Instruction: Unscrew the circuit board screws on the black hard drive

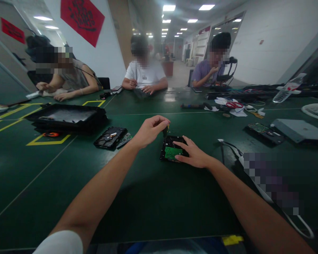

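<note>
A black hard drive (170, 150) lies on the green table (137, 197) with its green circuit board (172, 152) facing up. My right hand (193, 153) rests flat on its right side and holds it down. My left hand (149, 131) hovers just above the drive's far left corner, fingers pinched around a small screwdriver (165, 132) whose dark handle points down at the drive.
Another opened hard drive (110, 137) with a loose board lies to the left, beside stacked black trays (66, 118). A drive (263, 131) and grey box (298, 129) sit at right, with a cable (230, 146). Three people sit at the far side.
</note>
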`<state>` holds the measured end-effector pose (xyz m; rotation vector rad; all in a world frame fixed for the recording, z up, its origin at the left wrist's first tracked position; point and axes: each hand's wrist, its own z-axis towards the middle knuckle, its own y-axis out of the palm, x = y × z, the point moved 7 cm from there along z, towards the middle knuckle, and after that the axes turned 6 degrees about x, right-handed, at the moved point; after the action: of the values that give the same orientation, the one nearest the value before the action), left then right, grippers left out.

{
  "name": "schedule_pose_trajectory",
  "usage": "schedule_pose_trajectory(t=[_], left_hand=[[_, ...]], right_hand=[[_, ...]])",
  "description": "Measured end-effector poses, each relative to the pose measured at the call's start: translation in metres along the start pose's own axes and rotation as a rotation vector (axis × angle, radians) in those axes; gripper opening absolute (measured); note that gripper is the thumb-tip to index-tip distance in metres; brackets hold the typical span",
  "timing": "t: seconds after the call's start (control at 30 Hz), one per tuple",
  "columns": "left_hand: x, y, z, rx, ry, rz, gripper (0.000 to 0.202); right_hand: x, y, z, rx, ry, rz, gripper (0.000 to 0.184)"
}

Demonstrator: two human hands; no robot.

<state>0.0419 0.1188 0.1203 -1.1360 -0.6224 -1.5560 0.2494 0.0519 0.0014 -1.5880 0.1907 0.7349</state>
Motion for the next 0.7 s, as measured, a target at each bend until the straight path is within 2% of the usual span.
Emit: schedule_pose_trajectory(t=[0.27, 0.43, 0.7], left_hand=[[0.0048, -0.004, -0.001, 0.057, -0.003, 0.097, 0.034], [0.0057, -0.0054, -0.0039, 0.049, -0.059, 0.175, 0.032], [0.0035, 0.0005, -0.0043, 0.025, -0.088, 0.067, 0.029]], right_hand=[[-0.0005, 0.0005, 0.0011, -0.004, -0.009, -0.025, 0.089], [0.0011, 0.0008, 0.0012, -0.003, -0.001, -0.025, 0.089], [0.0021, 0.0016, 0.0005, -0.002, -0.013, -0.023, 0.089]])
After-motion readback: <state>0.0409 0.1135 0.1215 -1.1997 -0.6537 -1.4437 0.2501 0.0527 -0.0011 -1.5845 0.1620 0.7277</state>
